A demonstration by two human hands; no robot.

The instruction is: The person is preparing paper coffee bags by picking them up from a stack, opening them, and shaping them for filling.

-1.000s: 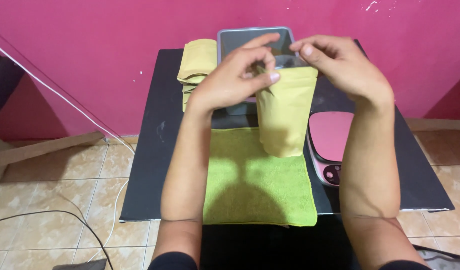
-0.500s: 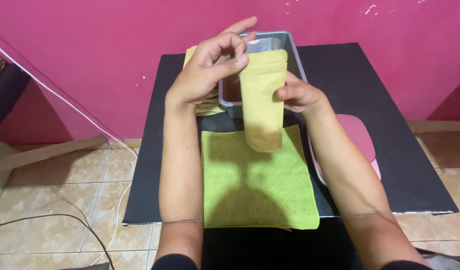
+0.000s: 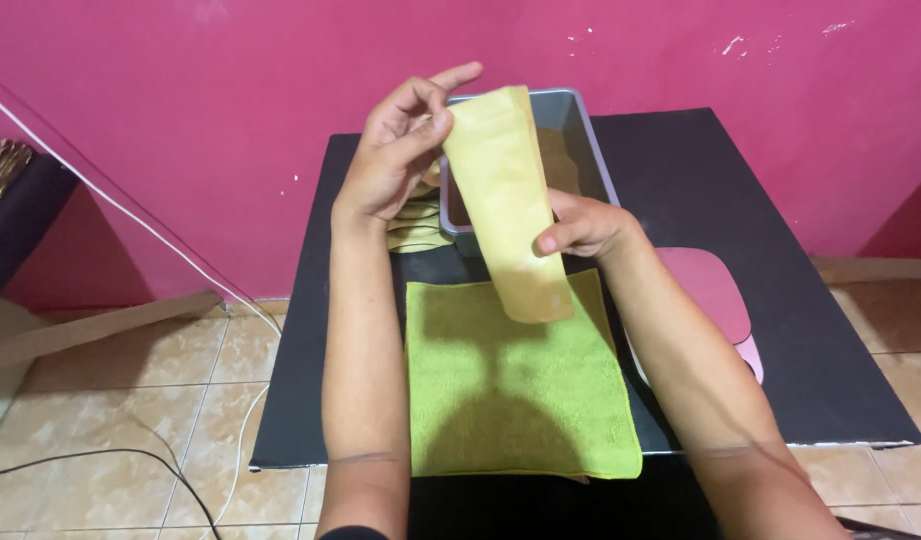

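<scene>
Both hands hold 1 tall yellow paper pouch (image 3: pixel 506 200) upright over the green square cloth (image 3: pixel 521 385). The left hand (image 3: pixel 396 160) pinches its top corner, steadying it; the right hand (image 3: pixel 581 225) closes around its middle, bearing the weight.

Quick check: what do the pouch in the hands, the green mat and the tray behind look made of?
Pouch: looks like matte kraft paper, tan, flat and stiff, no gloss. Green cloth: likely microfibre or terry, with a fuzzy nap and stitched edge. Tray: apparently metal, grey with a thin, dully shining rim.
</scene>
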